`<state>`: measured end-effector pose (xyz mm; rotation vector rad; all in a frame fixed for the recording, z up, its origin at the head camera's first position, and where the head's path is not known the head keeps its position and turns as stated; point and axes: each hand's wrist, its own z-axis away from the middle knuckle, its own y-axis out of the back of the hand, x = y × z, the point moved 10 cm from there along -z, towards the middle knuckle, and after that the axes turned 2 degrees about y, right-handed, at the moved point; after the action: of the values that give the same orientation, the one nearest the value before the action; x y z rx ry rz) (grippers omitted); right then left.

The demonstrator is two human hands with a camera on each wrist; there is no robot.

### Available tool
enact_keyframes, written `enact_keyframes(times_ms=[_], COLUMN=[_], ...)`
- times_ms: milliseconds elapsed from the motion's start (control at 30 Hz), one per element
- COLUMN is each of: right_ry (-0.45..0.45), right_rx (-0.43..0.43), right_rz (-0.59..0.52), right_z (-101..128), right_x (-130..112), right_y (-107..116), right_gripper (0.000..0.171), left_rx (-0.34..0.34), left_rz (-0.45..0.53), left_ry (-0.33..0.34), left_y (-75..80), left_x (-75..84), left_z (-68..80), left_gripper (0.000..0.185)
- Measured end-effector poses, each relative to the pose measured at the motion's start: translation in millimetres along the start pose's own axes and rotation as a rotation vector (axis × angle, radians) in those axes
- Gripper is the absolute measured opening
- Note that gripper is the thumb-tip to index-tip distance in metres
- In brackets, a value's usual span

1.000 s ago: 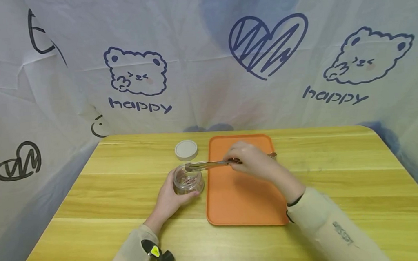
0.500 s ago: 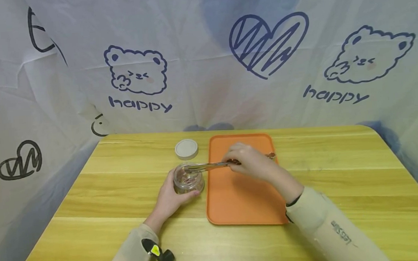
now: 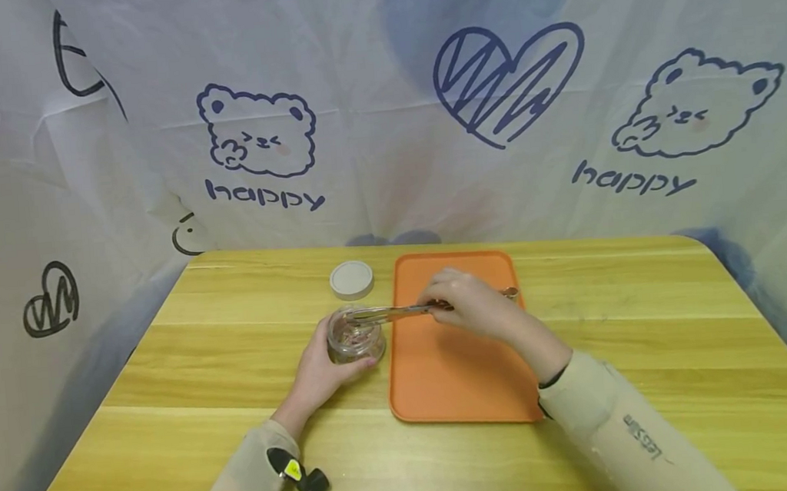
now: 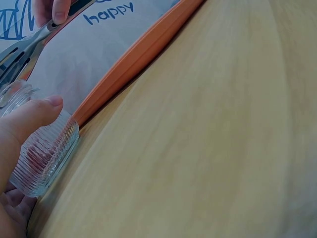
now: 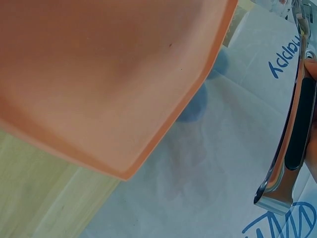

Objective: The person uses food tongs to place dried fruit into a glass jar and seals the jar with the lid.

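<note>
Both your hands have barely moved: your left hand (image 3: pixel 320 367) keeps gripping the glass jar (image 3: pixel 355 339) beside the orange tray (image 3: pixel 459 379), your right hand (image 3: pixel 471 306) squeezing tongs (image 3: pixel 388 313) at its mouth.

jar (image 3: pixel 355 342) left of tray (image 3: pixel 459 379), lid (image 3: pixel 351 280) behind jar, all on table (image 3: pixel 654 379)
</note>
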<state>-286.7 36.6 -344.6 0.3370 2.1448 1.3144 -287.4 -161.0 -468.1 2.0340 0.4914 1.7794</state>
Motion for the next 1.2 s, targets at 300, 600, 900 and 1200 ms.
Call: enact_keyframes(times_ms=[300,600,900,1200], right_ry=[-0.042,-0.189,-0.456,-0.656], right_rx=[0.011,0.133,0.219,0.315], right_rz=[-0.023,-0.051,-0.105,-0.113], right_z=[4.2,27.5,66.6,107.2], right_x=[1.6,22.8,64.9,90.2], right_y=[6.3,34.6,51.6,74.3], right_gripper=[0.016,0.025,0.036,0.035], left_rx=[-0.006,-0.014,-0.01,-0.005], left_rz=[0.007,0.039,0.046,0.031], left_ry=[-0.008,-0.015,-0.01,-0.007], left_y=[-1.0,-2.4,-2.0,-2.0], left_x=[2.0,0.8,-0.7,0.5], left_z=[0.4,0.1,0.6,0.5], left_gripper=[0.097,0.096,0.094,0.095])
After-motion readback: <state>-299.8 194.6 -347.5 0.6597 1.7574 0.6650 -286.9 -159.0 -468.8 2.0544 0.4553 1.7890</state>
